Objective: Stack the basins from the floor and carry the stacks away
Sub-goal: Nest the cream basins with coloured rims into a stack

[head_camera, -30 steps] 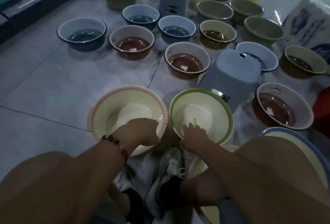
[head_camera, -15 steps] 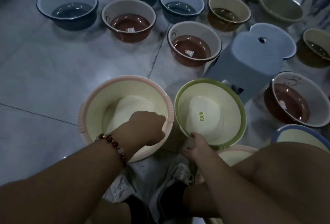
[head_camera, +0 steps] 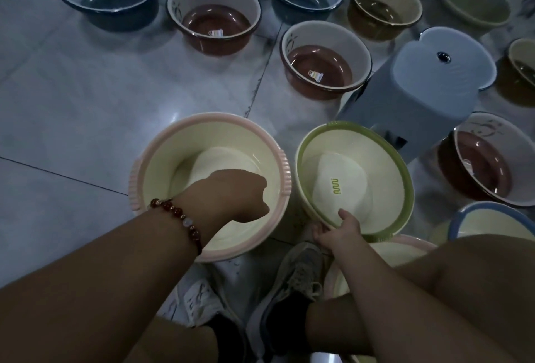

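Basins cover the tiled floor (head_camera: 86, 108) across the upper frame, brown and blue ones set apart in rows. At lower centre, the left hand (head_camera: 231, 194), a beaded bracelet (head_camera: 176, 215) on its wrist, reaches inside the pink-rimmed basin (head_camera: 162, 142), fingers curled downward; whether they grip anything cannot be told. Just right of it, the right hand (head_camera: 341, 232) pinches the near rim of the tilted green-rimmed basin (head_camera: 388, 160), thumb inside. A grey stool (head_camera: 419, 93) stands beyond, at centre right.

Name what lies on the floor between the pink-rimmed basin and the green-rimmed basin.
Nothing: the head view shows only a narrow strip of bare tile between the pink-rimmed basin and the green-rimmed basin.
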